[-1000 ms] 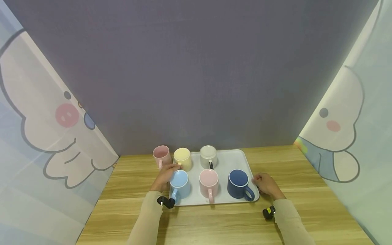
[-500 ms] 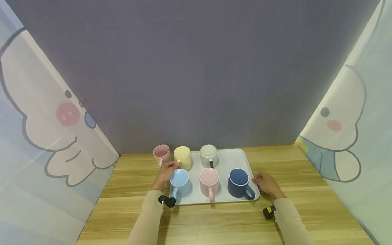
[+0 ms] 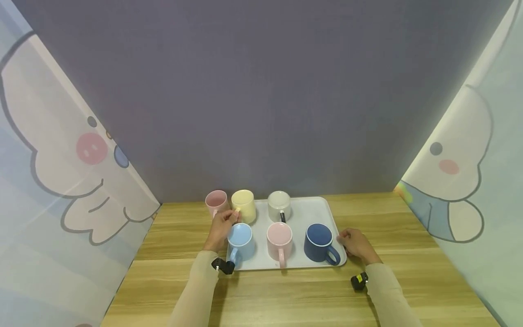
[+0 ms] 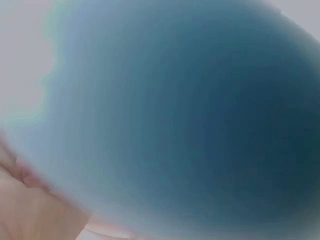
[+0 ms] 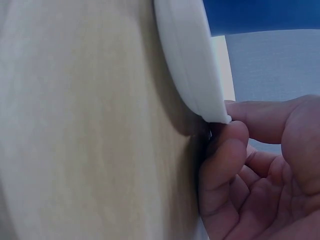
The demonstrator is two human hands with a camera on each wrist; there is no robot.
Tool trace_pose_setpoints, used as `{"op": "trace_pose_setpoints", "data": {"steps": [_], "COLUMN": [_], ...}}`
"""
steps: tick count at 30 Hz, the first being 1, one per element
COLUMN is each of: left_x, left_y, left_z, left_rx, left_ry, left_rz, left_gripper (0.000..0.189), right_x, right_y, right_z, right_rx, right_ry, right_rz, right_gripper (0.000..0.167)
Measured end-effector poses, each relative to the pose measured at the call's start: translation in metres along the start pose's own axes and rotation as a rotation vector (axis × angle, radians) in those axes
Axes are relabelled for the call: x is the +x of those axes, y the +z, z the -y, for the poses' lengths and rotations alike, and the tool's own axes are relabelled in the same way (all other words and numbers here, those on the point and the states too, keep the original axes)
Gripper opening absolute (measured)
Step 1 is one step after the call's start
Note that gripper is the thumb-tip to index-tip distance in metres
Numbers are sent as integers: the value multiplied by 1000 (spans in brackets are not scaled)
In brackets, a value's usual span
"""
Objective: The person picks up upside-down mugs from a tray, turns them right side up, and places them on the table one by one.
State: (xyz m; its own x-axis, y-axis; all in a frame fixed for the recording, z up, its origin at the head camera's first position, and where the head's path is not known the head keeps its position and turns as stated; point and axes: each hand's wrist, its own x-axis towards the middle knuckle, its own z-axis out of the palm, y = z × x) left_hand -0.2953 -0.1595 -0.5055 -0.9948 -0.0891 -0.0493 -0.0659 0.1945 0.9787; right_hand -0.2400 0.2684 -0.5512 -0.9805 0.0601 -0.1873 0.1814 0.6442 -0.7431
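In the head view, my left hand (image 3: 222, 225) pinches the handle of a yellow mug (image 3: 247, 212), which is upright at the back left corner of a white tray (image 3: 310, 209). A light blue mug (image 3: 245, 250) stands just in front of that hand; its blurred blue side (image 4: 150, 110) fills most of the left wrist view, with part of the hand at lower left. My right hand (image 3: 356, 244) pinches the tray's right edge between thumb and fingers, as the right wrist view shows at the tray rim (image 5: 192, 60). A dark blue mug (image 3: 316, 252) stands close beside it.
On the tray are also a pink mug (image 3: 278, 247) at the front middle and a white mug (image 3: 278, 211) with a dark mark on its handle at the back. Another pink mug (image 3: 215, 206) stands on the wooden table (image 3: 171, 236), left of the tray. A grey wall rises behind.
My left hand and the yellow mug have shifted slightly away from me, toward the back. The right hand keeps its hold on the tray edge. The head view has tilted a little.
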Motion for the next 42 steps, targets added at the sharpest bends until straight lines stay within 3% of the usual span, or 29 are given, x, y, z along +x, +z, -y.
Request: {"op": "trace_pose_setpoints", "data": {"steps": [5, 17, 26, 42], "left_x": [1, -3, -5, -12], "left_y": [0, 0, 3, 9], "left_z": [-8, -28, -44, -59], "left_rx": [-14, 10, 25, 19], "left_ry": [54, 110, 132, 131], "left_rz": [0, -16, -37, -32], "left_gripper": [23, 24, 24, 22], "right_x": [0, 3, 5, 5], "right_y": [-1, 1, 1, 1], "right_z": [1, -3, -5, -8], "right_rx": [-6, -16, -20, -10], "right_ry": [-2, 19, 0, -14], "right_rz": [3, 14, 11, 12], "right_gripper": [22, 21, 19, 20]}}
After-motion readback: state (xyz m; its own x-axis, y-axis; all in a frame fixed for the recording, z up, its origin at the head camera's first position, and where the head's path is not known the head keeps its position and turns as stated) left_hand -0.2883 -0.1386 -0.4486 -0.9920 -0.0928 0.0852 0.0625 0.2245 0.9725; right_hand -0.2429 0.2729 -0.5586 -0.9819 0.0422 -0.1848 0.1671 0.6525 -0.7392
